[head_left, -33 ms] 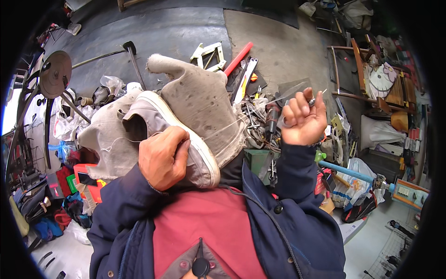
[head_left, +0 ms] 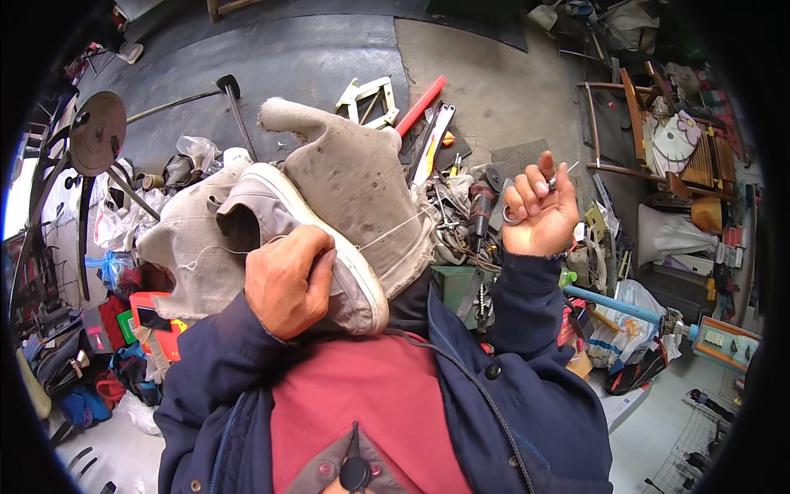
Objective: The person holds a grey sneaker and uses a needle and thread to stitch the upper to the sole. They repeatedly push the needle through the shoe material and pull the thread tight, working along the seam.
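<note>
My left hand (head_left: 290, 276) is closed on a grey canvas shoe (head_left: 284, 198) with a white rubber sole, pinching at its side where a thin pale thread runs. The shoe rests on a stained grey cloth (head_left: 350, 165) spread over my lap. To the right of the cloth, my right hand (head_left: 539, 206) is raised palm-up with curled fingers, holding a small metal tool with a thin pointed tip (head_left: 559, 177); a metal ring shows at one finger. Pale thread stretches taut from the shoe toward the right.
A round metal stand (head_left: 97, 132) stands at left among bags and shoes. Ahead lie tools, a red bar (head_left: 420, 105), a power tool (head_left: 480, 210) and a green metal box (head_left: 453, 288). At right are a wooden rack (head_left: 642, 123) and a blue tube (head_left: 617, 305).
My right hand has shifted very slightly, mostly at the fingertips, with the tool still in it. My left hand and the shoe are almost unchanged.
</note>
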Demonstrator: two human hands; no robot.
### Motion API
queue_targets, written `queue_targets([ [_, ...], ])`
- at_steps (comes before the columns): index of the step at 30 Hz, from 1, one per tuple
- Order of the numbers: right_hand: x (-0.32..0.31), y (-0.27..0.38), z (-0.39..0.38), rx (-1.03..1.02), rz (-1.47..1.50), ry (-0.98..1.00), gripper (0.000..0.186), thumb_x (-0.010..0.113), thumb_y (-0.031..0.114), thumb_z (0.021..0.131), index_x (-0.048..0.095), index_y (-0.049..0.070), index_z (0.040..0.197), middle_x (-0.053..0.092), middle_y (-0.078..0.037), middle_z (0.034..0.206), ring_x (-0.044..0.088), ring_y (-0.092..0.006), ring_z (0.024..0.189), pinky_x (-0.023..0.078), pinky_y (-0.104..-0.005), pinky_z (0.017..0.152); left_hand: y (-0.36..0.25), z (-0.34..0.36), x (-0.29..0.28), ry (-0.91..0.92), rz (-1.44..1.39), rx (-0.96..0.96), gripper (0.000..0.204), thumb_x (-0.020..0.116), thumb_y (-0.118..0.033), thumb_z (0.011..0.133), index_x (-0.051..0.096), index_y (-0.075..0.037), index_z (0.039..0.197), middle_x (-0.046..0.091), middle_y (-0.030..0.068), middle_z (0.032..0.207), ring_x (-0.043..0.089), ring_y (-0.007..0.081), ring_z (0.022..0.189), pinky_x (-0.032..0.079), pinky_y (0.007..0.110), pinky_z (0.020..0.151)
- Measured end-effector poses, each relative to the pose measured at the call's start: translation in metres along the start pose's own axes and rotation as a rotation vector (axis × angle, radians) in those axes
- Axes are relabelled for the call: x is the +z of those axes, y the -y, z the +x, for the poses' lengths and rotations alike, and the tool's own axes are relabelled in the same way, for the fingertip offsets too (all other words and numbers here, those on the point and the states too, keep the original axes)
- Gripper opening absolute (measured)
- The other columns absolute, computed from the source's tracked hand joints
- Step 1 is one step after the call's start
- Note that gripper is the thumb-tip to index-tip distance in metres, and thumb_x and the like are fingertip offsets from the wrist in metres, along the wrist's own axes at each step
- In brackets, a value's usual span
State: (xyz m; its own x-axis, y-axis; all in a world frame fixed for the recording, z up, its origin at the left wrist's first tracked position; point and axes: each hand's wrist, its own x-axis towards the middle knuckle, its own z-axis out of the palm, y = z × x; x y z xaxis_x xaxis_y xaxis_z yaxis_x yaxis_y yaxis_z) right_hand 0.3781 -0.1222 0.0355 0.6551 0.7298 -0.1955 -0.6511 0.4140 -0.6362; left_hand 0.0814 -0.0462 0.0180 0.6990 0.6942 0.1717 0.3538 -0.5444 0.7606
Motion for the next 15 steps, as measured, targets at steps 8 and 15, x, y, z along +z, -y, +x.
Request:
queue_targets([
  [8,-0.009,-0.068,-0.056,0.046,-1.181,0.697,0.033,0.074,0.007,0.092,0.070,0.002,0.125,0.073,-0.006,0.096,0.046,-0.0045,0.057,0.039,-0.0234,0.055,0.002,-0.002,0.000,0.031,-0.027,0.058,0.015,0.070,0.001,0.083,0.063,-0.003,0.095,0.064,0.0150,0.086,0.066,0.0364,0.074,0.052,0.041,0.066],
  [15,0.000,-0.053,-0.058,0.102,-1.272,0.738,0.016,0.070,0.013,0.096,0.068,-0.002,0.093,0.072,-0.011,0.089,0.054,-0.0119,0.065,0.045,-0.0283,0.063,0.006,-0.009,-0.002,0.025,-0.049,0.080,0.017,0.071,0.001,0.082,0.063,-0.003,0.096,0.063,0.0147,0.087,0.065,0.0367,0.075,0.051,0.042,0.067],
])
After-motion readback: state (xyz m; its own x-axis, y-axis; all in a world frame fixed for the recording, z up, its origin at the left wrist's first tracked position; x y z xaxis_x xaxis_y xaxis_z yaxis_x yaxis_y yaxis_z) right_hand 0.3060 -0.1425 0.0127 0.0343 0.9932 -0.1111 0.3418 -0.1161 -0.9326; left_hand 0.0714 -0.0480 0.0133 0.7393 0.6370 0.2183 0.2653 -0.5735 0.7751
